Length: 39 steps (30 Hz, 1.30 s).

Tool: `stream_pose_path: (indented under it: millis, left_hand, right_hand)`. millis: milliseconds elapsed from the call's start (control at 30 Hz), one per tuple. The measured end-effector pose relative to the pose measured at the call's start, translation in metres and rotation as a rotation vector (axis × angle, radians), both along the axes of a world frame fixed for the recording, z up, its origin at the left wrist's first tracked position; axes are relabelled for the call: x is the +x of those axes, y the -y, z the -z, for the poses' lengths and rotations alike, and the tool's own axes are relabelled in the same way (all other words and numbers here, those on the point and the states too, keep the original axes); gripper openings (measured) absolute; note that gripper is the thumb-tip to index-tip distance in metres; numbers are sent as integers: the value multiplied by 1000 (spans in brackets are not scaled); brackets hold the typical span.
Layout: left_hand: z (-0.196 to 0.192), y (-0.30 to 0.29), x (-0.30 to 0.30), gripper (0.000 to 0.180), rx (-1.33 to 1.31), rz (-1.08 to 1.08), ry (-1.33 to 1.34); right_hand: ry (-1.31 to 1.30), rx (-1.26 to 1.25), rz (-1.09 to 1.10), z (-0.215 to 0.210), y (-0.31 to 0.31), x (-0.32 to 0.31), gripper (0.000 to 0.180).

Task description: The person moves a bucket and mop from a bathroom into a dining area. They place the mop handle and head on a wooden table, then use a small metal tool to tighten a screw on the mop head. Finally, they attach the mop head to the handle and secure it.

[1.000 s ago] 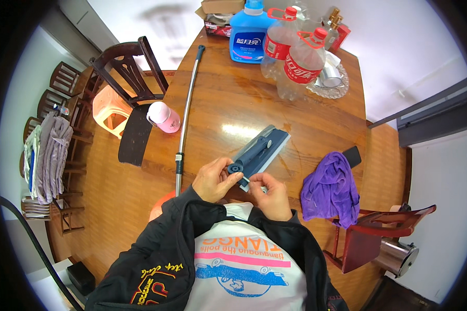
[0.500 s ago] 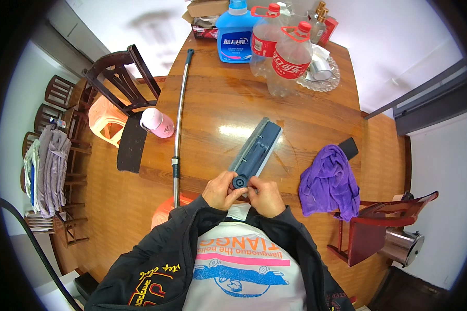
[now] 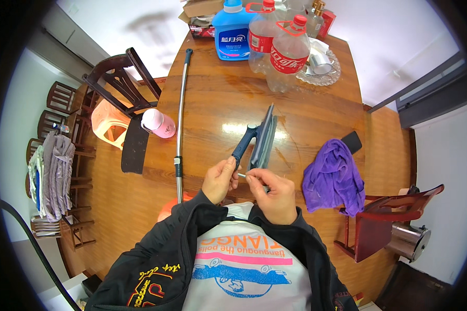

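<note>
Both hands on a grey flat mop head with dark blue plastic socket (image 3: 259,140), held above the near edge of the brown wooden bench (image 3: 296,111).

Left hand (image 3: 219,179): grip clamped on the socket's lower end. Right hand (image 3: 272,192): fingertips pinched together on a small pale part at that same end; what it is cannot be told. Mop head tilted on edge. Long silver metal pole (image 3: 179,111) lies on the bench left of the mop head; crumpled purple cloth (image 3: 333,176) right of it.
</note>
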State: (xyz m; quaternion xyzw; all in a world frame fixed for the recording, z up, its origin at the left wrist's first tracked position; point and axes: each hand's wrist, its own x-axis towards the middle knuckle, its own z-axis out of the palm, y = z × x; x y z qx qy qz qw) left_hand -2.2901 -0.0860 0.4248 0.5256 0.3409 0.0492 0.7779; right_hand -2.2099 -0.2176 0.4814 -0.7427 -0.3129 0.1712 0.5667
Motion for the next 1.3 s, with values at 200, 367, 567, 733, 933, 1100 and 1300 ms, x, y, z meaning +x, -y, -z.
stream_pose_path:
  millis: [200, 367, 567, 733, 933, 1100, 1300]
  left_hand:
    - [5, -4, -1, 35, -434, -61, 133]
    - [10, -3, -4, 32, -485, -54, 180]
    - [9, 0, -5, 32, -506, -46, 157]
    - [9, 0, -5, 30, -475, -33, 141]
    - [26, -4, -10, 24, -420, 19, 163]
    - [30, -12, -12, 23, -251, 138, 170]
    - [8, 1, 0, 15, 5, 68, 123]
  right_hand:
    - [73, 32, 107, 26, -10, -10, 7]
    - [220, 19, 151, 41, -14, -10, 12]
    - [513, -101, 81, 40, -15, -7, 11]
    - [642, -184, -33, 33, -13, -4, 18]
    - [596, -236, -120, 41, -19, -10, 22]
    - [510, -118, -110, 56, -24, -14, 25]
    - [201, -35, -90, 64, -19, -15, 48]
